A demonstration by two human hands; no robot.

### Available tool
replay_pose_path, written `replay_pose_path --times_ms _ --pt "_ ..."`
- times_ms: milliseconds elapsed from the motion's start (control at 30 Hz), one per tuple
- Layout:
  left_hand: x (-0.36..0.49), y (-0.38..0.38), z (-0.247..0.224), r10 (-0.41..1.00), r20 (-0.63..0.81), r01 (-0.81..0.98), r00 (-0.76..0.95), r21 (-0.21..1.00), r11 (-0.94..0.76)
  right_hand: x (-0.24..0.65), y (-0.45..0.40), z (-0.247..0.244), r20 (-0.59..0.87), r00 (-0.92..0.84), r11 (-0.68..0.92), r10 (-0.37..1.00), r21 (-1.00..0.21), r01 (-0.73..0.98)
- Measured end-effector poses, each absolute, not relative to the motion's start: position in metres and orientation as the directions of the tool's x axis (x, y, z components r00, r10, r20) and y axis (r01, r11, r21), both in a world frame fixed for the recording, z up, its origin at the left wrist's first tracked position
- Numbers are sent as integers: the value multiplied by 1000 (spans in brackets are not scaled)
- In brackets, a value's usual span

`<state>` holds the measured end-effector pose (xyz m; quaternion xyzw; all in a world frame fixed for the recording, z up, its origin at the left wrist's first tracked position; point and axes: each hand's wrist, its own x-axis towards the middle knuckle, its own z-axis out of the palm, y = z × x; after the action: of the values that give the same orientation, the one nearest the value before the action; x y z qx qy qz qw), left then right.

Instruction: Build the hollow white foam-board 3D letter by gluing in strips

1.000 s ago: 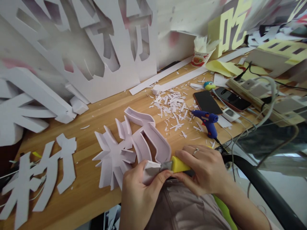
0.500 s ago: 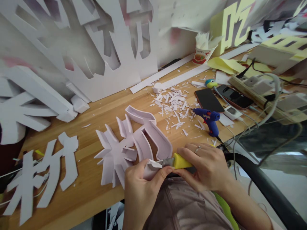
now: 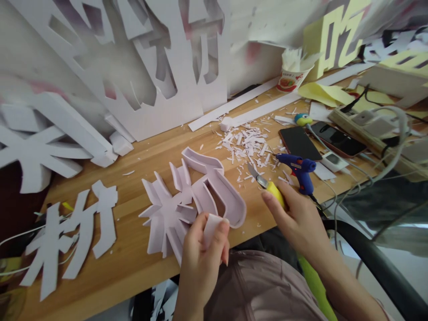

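Observation:
My left hand pinches a small white foam piece between thumb and fingers, at the table's front edge. My right hand is wrapped round the yellow handle of a knife, whose blade points up and left toward a pile of white scraps. Just beyond my left hand lies a white character with raised side walls, open side up. A blue glue gun rests on the table beyond my right hand.
Flat white cut-out characters lie at the left. Two phones, a power strip with cables and a paper cup of white strips are at the right. A large white cut-out board leans on the wall. A black armrest stands lower right.
My right hand has moved the knife away from the white piece, up and right toward the scraps. My left hand still holds the piece. The view has shifted slightly.

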<state>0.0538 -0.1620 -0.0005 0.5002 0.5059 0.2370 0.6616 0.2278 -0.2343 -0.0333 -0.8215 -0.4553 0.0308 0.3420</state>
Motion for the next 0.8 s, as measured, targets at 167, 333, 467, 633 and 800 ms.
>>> replay_pose_path --times_ms 167,333,467,633,800 --pt "52 -164 -1 847 -402 128 348 915 382 237 -223 -71 183 598 -472 781 -455 755" --pt "49 -157 -1 854 -476 114 211 880 462 237 -217 -89 181 539 -395 822 -500 770" --pt "45 -151 -5 805 -516 94 293 854 512 229 -224 -61 250 453 -171 855 -689 704" --pt "38 -161 -8 900 -357 350 251 900 260 212 -236 -37 406 179 124 896 -617 777" --pt "34 -170 -1 927 -249 444 281 890 104 209 -232 -36 432 78 173 899 -513 841"
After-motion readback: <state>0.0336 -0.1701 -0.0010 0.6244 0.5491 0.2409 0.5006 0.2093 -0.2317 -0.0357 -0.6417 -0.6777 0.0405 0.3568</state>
